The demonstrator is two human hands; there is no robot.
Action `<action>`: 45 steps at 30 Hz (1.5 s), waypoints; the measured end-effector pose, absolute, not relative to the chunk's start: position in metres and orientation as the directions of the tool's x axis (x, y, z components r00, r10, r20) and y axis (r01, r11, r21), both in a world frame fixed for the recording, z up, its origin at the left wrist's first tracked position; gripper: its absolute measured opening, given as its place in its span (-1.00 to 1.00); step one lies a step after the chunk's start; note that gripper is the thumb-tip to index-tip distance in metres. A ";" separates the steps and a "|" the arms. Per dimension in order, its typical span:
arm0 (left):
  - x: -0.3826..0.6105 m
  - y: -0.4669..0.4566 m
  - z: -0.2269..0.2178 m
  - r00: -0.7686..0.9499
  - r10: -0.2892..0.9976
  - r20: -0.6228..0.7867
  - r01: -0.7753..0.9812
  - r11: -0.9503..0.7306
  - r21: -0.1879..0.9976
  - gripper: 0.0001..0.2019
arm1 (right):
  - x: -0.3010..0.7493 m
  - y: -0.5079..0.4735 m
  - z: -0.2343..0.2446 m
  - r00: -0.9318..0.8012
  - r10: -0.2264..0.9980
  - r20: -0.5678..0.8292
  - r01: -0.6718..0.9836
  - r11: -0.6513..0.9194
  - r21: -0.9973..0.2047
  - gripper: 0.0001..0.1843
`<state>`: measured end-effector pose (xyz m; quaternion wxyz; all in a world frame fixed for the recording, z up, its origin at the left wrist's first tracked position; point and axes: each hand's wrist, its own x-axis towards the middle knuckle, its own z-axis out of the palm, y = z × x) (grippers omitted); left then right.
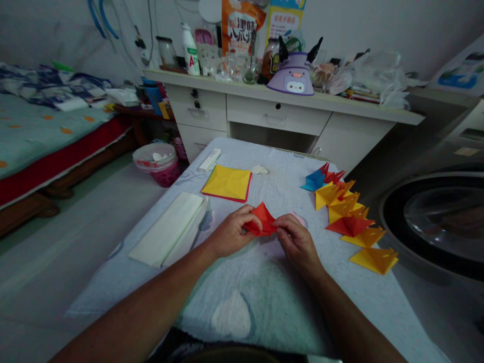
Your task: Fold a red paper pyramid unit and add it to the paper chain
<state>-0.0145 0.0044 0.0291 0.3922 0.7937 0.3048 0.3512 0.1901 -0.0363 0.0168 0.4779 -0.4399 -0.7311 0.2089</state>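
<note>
A partly folded sheet of red origami paper (264,218) is held between my two hands above the cloth-covered table. My left hand (236,229) pinches its left side, fingers curled over the paper. At the right corner, my right hand (297,237) grips it between thumb and fingers. Beyond my left hand lies a stack of square paper (227,182), yellow on top with red beneath. To the right stands a row of several folded paper pieces in yellow (374,259), red (351,226) and blue (314,180).
A long folded pale paper (166,229) lies on the table's left, with a small white box (210,160) beyond it. Behind stands a white desk (280,113) crowded with jars and bags. A washing machine (446,212) is at right, a pink bin (162,166) at left.
</note>
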 end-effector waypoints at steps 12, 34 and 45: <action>-0.012 0.001 0.031 0.573 0.752 0.327 0.215 -0.522 0.825 -0.87 | 0.185 -0.039 0.005 -0.015 0.911 0.413 0.381 0.387 -0.840 -0.85; -0.013 0.002 0.033 0.416 0.840 0.349 0.200 -0.459 0.866 -0.96 | 0.179 -0.050 0.014 0.007 0.901 0.434 0.391 0.397 -0.830 -0.87; -0.015 0.005 0.025 0.353 0.883 0.311 0.176 -0.389 0.905 -0.95 | 0.178 -0.051 0.014 0.008 0.900 0.436 0.380 0.401 -0.834 -0.78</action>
